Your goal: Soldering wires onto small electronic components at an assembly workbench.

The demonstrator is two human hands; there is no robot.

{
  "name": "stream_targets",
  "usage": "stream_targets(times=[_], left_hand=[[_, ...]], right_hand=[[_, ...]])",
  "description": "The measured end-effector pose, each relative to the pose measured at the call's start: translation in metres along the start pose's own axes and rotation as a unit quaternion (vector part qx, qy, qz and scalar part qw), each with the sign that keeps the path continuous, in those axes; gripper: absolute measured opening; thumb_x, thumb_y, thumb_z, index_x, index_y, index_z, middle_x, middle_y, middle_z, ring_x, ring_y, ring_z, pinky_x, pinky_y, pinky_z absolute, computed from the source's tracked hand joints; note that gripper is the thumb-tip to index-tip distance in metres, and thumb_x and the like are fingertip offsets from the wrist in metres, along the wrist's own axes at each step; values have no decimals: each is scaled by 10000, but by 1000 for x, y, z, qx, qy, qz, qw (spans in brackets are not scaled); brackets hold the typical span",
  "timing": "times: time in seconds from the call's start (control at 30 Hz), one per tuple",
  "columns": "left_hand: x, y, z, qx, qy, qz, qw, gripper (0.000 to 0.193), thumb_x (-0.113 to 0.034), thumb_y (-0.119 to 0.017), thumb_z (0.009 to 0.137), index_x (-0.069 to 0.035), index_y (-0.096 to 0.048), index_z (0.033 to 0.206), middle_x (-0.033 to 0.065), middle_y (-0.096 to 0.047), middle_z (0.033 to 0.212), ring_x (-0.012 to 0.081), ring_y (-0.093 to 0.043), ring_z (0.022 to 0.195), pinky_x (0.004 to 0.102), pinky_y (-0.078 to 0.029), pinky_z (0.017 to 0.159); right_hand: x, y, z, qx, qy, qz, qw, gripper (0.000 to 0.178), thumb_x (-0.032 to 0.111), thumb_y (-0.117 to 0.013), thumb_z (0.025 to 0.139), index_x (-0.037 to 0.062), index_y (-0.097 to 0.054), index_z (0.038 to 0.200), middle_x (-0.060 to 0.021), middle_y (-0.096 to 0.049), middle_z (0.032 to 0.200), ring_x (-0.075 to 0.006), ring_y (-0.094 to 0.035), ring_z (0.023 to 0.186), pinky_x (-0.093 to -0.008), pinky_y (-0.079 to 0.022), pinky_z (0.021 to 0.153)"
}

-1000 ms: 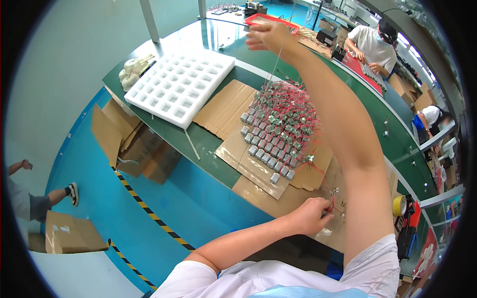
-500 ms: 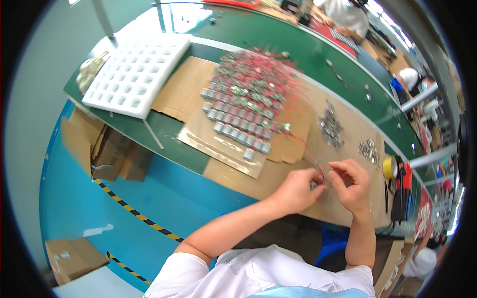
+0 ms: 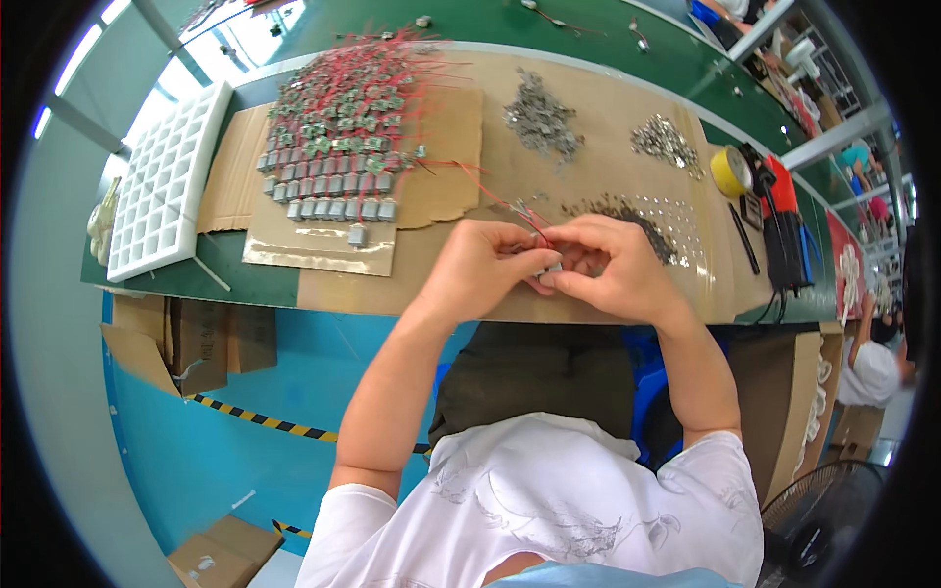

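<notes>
My left hand (image 3: 480,269) and my right hand (image 3: 618,267) meet over the front of the table, fingertips pinched round one small grey motor (image 3: 553,268). Red wires (image 3: 495,199) run from between my fingers up and to the left. Fingers cover most of the motor. Left of my hands, rows of like grey motors (image 3: 333,186) stand on a cardboard sheet (image 3: 314,257), with green boards and a tangle of red wires behind them. Just beyond my right hand lie small dark parts (image 3: 652,230) and rows of tiny shiny pieces (image 3: 689,235).
Two heaps of metal parts, one grey (image 3: 541,116) and one shiny (image 3: 667,142), lie farther back. A white foam tray (image 3: 167,181) rests at the left. Yellow tape (image 3: 729,171), a black pen (image 3: 743,238) and a red-and-black device (image 3: 781,220) sit at the right. Other people are beyond.
My view has swung right and down. My right hand, earlier apart from the left, has come in against it, and both now touch the motor.
</notes>
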State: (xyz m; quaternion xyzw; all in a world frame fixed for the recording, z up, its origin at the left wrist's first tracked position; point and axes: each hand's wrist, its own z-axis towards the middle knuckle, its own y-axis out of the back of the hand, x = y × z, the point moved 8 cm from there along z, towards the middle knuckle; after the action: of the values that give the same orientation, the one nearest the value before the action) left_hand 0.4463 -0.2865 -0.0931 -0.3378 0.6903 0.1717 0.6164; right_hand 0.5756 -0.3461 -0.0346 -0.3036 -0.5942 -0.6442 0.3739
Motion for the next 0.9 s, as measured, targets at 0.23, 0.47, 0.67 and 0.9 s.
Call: stream_targets(times=[0.23, 0.47, 0.67, 0.9], left_hand=[[-6, -7, 0, 6, -17, 37, 999, 181, -17, -715, 942, 111, -732, 1069, 100, -758, 910, 139, -738, 817, 265, -596, 737], [1, -7, 0, 18, 20, 37, 999, 253, -18, -726, 934, 140, -686, 1128, 144, -762, 933, 185, -753, 763, 272, -593, 713], [2, -8, -6, 19, 26, 76, 997, 226, -65, -735, 942, 97, -715, 1098, 90, -767, 890, 111, -725, 696, 238, -553, 645], [1, -6, -7, -38, -25, 134, 990, 264, -202, -731, 969, 60, -750, 1003, 29, -684, 704, 75, -633, 567, 259, -496, 533]], right_hand=[[-9, -2, -11, -16, -31, 0, 999, 366, -24, -724, 811, -1, -745, 1176, -60, -714, 946, -61, -648, 746, -201, -537, 655], [-18, 26, -7, -78, -55, 13, 995, 275, 40, -733, 826, -30, -757, 1091, -69, -743, 889, -76, -674, 716, -230, -547, 635], [-8, 79, 5, -147, 3, 418, 896, 326, 38, -608, 930, -110, -677, 1212, -203, -726, 1144, -197, -732, 902, -284, -610, 735], [8, 80, 36, -129, 29, 379, 916, 266, 14, -622, 959, -84, -686, 1197, -203, -720, 1183, -247, -743, 1000, -337, -622, 851]])
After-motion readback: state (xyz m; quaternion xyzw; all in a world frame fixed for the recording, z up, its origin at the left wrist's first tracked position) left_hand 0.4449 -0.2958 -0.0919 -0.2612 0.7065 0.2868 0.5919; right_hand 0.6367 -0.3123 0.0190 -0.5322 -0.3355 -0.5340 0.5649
